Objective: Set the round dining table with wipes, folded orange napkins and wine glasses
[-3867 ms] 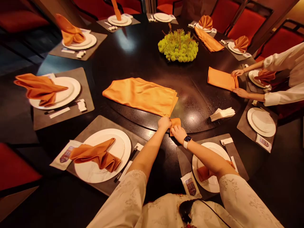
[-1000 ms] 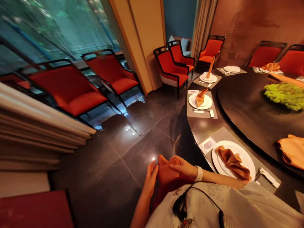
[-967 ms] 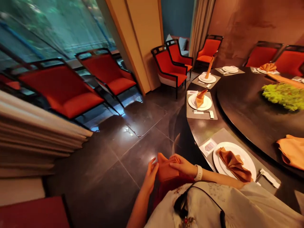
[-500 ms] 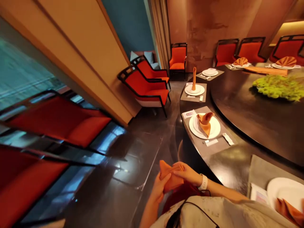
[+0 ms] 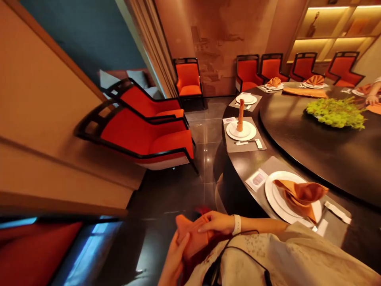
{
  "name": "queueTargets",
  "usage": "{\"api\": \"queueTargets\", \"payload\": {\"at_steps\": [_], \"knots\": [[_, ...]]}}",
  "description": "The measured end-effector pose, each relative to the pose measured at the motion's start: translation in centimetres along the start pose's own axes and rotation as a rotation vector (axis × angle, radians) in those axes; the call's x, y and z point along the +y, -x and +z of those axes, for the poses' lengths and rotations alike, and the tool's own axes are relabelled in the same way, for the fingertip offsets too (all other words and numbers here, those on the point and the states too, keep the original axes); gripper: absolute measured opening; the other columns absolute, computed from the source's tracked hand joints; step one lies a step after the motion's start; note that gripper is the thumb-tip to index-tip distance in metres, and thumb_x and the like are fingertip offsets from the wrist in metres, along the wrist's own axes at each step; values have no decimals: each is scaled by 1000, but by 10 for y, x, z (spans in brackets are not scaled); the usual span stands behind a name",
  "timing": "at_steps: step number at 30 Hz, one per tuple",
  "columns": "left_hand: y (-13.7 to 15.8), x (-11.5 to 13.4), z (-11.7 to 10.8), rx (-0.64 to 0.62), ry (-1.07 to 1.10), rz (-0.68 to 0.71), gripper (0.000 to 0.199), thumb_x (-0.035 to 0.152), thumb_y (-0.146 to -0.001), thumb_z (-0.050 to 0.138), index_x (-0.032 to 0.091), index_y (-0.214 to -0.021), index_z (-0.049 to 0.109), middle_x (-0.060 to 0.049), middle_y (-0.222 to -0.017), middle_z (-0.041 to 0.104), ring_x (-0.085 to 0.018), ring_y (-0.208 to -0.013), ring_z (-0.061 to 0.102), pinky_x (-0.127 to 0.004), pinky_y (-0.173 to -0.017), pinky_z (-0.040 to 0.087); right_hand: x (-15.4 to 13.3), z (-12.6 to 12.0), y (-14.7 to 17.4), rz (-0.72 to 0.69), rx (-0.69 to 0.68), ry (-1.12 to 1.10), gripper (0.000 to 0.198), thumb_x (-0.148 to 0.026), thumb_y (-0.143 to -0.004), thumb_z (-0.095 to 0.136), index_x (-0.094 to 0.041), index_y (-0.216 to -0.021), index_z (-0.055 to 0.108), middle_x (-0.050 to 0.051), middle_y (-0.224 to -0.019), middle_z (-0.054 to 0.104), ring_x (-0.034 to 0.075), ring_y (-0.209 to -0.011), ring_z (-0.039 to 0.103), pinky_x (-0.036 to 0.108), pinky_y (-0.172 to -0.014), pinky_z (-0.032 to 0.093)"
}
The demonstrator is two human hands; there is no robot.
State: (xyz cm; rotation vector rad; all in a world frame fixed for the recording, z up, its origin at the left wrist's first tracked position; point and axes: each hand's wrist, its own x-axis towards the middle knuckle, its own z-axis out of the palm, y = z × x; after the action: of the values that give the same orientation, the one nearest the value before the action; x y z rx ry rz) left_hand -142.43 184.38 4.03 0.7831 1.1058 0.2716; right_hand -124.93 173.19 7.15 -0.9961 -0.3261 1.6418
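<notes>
An orange cloth napkin [image 5: 194, 239], partly folded, is held in front of my body at waist height. My left hand [image 5: 175, 254] grips its left side, thumb on top. My right hand [image 5: 216, 223], with a white band at the wrist, pinches its right upper part. Part of the cloth is hidden behind my fingers. To the right, a white plate [image 5: 272, 190] on the round table bears a shaped orange napkin [image 5: 303, 194]. Farther along, another plate [image 5: 251, 131] carries a napkin rolled into an upright column [image 5: 241, 115].
The dark round table [image 5: 238, 163] curves along my right, with a green plant centrepiece [image 5: 336, 113]. Red armchairs [image 5: 149, 135] stand against the left wall; more line the back. Another person's hand [image 5: 372, 99] reaches over the table at far right.
My view has moved forward along the table, bringing the nearer place settings closer. Both hands keep hold of the napkin. A person's hand has come into view at the far right.
</notes>
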Motion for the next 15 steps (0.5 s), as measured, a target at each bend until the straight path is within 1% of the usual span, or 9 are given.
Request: {"api": "queueTargets", "payload": {"at_steps": [2, 3, 4, 6, 7, 9, 10, 12, 15], "knots": [[-54, 59, 24, -93, 32, 14, 66, 40, -63, 87, 22, -120, 58, -9, -122, 70, -27, -113, 67, -33, -87, 59, -49, -8, -30, -102, 129, -76, 52, -37, -55, 92, -13, -98, 75, 2, -85, 72, 10, -71, 64, 24, -73, 50], [-78, 92, 40, -190, 32, 27, 64, 46, -67, 84, 21, -120, 58, -10, -123, 69, -26, -112, 67, -32, -86, 58, -77, -11, -40, -174, 179, -118, 52, -35, -58, 91, -13, -101, 74, 4, -90, 73, 11, -75, 66, 25, -76, 51], [-101, 126, 58, -286, 5, 29, 63, 52, -69, 81, 21, -120, 59, -10, -122, 70, -25, -107, 69, -32, -83, 58, -107, -15, -48, -254, 220, -157, 51, -33, -60, 90, -14, -105, 73, 5, -96, 74, 13, -81, 67, 27, -81, 52], [-146, 193, 95, -449, -124, 38, 60, 56, -72, 78, 19, -116, 61, -11, -111, 72, -22, -90, 72, -31, -75, 57, -165, -25, -57, -422, 316, -236, 50, -28, -64, 87, -18, -110, 71, 6, -109, 73, 16, -93, 69, 30, -89, 53], [-169, 224, 114, -488, -191, 51, 56, 54, -73, 78, 18, -113, 62, -10, -107, 73, -20, -84, 72, -29, -72, 55, -191, -33, -60, -507, 363, -263, 49, -26, -65, 86, -19, -111, 71, 7, -115, 72, 17, -99, 68, 31, -93, 52], [-214, 276, 155, -529, -299, 81, 48, 50, -73, 78, 18, -106, 63, -9, -103, 73, -18, -82, 71, -27, -72, 53, -233, -55, -66, -639, 461, -296, 49, -26, -68, 83, -20, -115, 69, 8, -124, 69, 20, -108, 66, 35, -98, 52], [-237, 298, 176, -538, -334, 105, 45, 47, -73, 78, 18, -104, 63, -8, -103, 72, -18, -82, 71, -26, -72, 53, -249, -69, -71, -685, 509, -309, 50, -26, -70, 81, -20, -117, 68, 8, -126, 68, 22, -111, 65, 36, -98, 52], [-279, 330, 216, -544, -365, 158, 41, 44, -74, 78, 18, -103, 64, -8, -103, 72, -17, -84, 71, -26, -73, 52, -275, -101, -85, -732, 595, -349, 51, -28, -72, 78, -21, -121, 66, 7, -126, 68, 24, -113, 65, 37, -97, 53], [-332, 361, 267, -505, -330, 183, 40, 41, -74, 77, 18, -103, 63, -8, -102, 72, -16, -84, 70, -25, -73, 52, -311, -150, -118, -754, 695, -440, 49, -31, -71, 76, -22, -118, 66, 6, -122, 69, 24, -112, 65, 36, -95, 54]]}}
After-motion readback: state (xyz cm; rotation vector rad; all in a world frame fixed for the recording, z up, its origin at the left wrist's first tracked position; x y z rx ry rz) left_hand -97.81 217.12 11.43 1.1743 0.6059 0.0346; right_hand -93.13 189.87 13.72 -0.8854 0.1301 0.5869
